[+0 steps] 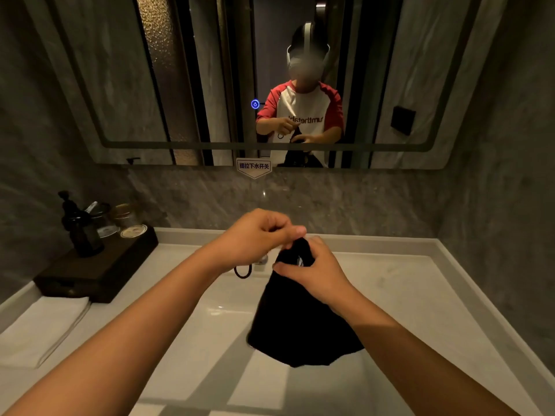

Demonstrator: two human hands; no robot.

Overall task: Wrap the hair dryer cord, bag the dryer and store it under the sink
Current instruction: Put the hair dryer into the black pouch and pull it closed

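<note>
both hands meet above the white sink (210, 319), just in front of the faucet (260, 261). the right hand (315, 276) is closed round the gathered neck of the black bag (297, 322), thumb across the front and fingers curled behind it. the left hand (261, 235) is curled, thumb and fingertips pinched on the drawstring at the bag's mouth; a loop of black cord (242, 271) hangs below that hand, beside the faucet. the bag hangs full and bulging over the basin; the hair dryer itself cannot be seen.

the pale counter (420, 295) runs round the sink, backed by grey marbled wall. left of the sink lies a folded white towel (39, 328). behind the towel a dark wooden tray (99, 270) carries a dark pump bottle (79, 226) and glass jars (123, 219); their contents are unclear. above the faucet a mirror (120, 85) shows the person's reflection and a small sign (254, 167) on its lower edge.
</note>
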